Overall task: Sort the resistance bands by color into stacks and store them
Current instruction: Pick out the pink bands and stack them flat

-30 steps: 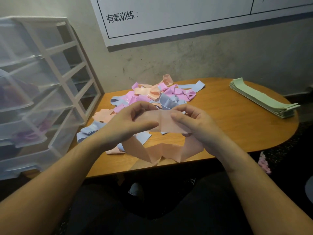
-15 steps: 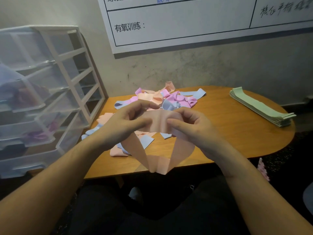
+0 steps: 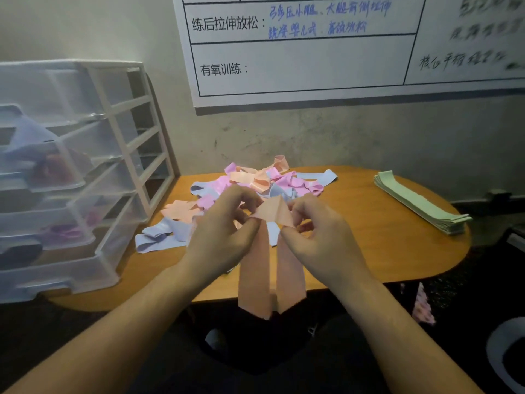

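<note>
Both hands hold one peach resistance band (image 3: 268, 268) above the near edge of the wooden table (image 3: 369, 251). My left hand (image 3: 224, 231) and my right hand (image 3: 318, 231) pinch its top fold between thumb and fingers, and its two sides hang down past the table edge. Behind my hands lies a mixed pile of pink, peach and light blue bands (image 3: 255, 180). A neat stack of green bands (image 3: 420, 206) lies on the table's right side.
A clear plastic drawer unit (image 3: 71, 180) with a white frame stands at the left, with pink and blue bands in some drawers. A whiteboard (image 3: 326, 52) hangs on the wall behind. A pink band (image 3: 423, 305) lies low at the right, beside the table.
The peach band's loop has narrowed: my hands came closer together and lifted its top, so the two sides now hang straight down side by side. The camera tilted up.
</note>
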